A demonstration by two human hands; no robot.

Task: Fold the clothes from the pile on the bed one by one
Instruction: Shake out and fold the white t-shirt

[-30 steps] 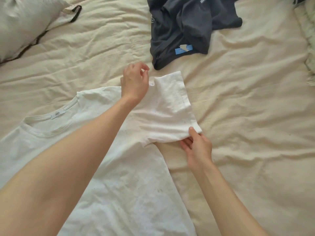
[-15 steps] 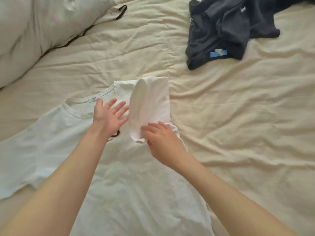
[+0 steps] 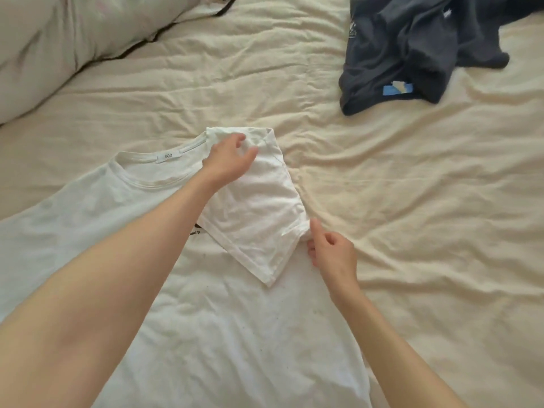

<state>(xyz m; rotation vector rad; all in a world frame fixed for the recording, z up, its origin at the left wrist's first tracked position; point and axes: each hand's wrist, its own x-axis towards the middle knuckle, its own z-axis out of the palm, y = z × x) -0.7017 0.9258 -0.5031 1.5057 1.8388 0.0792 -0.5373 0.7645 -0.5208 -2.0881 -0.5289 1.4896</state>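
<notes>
Left hand: left hand (image 3: 228,160) lies on the shoulder end of the folded-in sleeve (image 3: 259,210), fingers bent and bunching the cloth between thumb and fingertips.
Right hand: right hand (image 3: 331,251) sits at the sleeve's armpit corner, thumb raised against the seam; the curled fingers touch the cloth edge, but whether they pinch it cannot be told.
Shirt: white T-shirt (image 3: 206,319) lies flat, front up, under both forearms, collar (image 3: 153,169) just left of the left hand.
Sleeve: folded over the chest between the two hands, its hem corner pointing toward the person.
Print: small dark print (image 3: 195,230) peeks out beside the left forearm.
Pile: dark clothes (image 3: 412,51) lie crumpled well beyond the right hand.
Bed: wrinkled cream sheet (image 3: 426,216) spreads to the right of both hands.
Pillow: pillow (image 3: 73,39) lies far beyond and left of the left hand.
</notes>
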